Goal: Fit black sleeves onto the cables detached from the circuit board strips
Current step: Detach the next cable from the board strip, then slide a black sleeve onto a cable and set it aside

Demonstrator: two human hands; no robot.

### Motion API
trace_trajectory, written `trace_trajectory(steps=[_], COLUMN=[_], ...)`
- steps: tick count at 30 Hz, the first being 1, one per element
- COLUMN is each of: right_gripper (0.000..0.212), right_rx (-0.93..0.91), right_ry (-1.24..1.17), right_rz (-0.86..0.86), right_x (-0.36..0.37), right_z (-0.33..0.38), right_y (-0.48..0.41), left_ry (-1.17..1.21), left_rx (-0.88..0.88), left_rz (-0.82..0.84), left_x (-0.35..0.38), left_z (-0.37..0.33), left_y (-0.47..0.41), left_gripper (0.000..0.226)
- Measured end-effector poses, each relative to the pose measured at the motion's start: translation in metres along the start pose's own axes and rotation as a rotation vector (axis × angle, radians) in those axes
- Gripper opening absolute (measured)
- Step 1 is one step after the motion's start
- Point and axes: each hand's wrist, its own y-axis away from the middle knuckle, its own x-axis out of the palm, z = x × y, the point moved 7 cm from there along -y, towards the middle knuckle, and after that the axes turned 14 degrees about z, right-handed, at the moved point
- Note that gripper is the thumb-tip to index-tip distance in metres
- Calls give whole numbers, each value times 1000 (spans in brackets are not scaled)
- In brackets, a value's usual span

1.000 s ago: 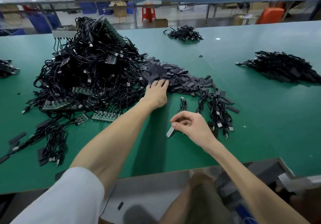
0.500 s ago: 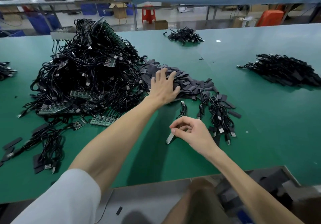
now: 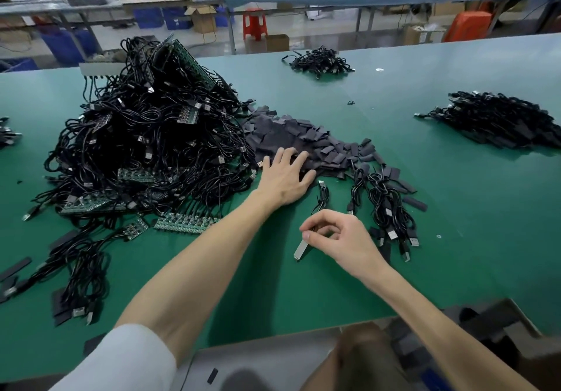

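Observation:
A heap of flat black sleeves [image 3: 306, 138] lies in the middle of the green table [image 3: 455, 208]. My left hand [image 3: 283, 178] rests on its near edge with fingers spread into the sleeves. My right hand [image 3: 337, 239] pinches a black cable [image 3: 322, 196] near its small silver board end [image 3: 301, 250], which rests on the table. A large tangle of black cables with green circuit board strips [image 3: 145, 148] stands to the left. Several detached cables [image 3: 385, 211] lie right of my right hand.
A pile of sleeved cables [image 3: 501, 120] lies at the right and a smaller bundle [image 3: 320, 63] at the far middle. Loose cables and sleeves [image 3: 69, 281] lie near the left front edge. A cardboard box [image 3: 501, 336] sits below the table's front right edge.
My left hand reached farther onto the sleeve heap, spread its fingers, then drew back slightly toward its near edge. My right hand kept its pinch on the cable.

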Motion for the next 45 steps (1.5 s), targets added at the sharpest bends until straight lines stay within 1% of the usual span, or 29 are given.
trace_trajectory(steps=[9, 14, 18, 21, 24, 27, 30, 34, 39, 42, 45], right_gripper=[10, 13, 15, 15, 12, 10, 9, 10, 9, 8, 9], right_rx=[-8, -57, -99, -108, -123, -123, -113, -108, -87, -83, -54], right_ry=[-13, -108, -163, -181, -248, -299, -308, -312, -290, -271, -206], right_rz=[-14, -113, -176, -175, -209, -242, -243, -235, -212, -193, -116], right_x=[-1, -9, -17, -17, -21, -26, -27, -27, -25, -23, -15], right_z=[7, 10, 9, 8, 5, 3, 2, 1, -3, -2, 0], right_y=[5, 11, 15, 15, 16, 17, 17, 16, 14, 12, 10], left_ry=[20, 51, 117, 237, 301, 413, 684, 981, 1072, 1193, 1303], left_rx=[55, 69, 86, 81, 49, 40, 52, 59, 31, 10, 6], left_rz=[-110, -158, -233, -253, -279, -273, -233, -284, -250, -221, -177], left_x=[0, 2, -1, -8, -13, -13, -12, -16, -13, -5, 2], left_z=[-16, -24, -26, -21, -14, -6, 4, 16, 18, 21, 24], left_y=[60, 92, 114, 120, 124, 127, 128, 137, 142, 150, 157], left_gripper=[44, 38, 33, 35, 39, 31, 19, 18, 23, 27, 30])
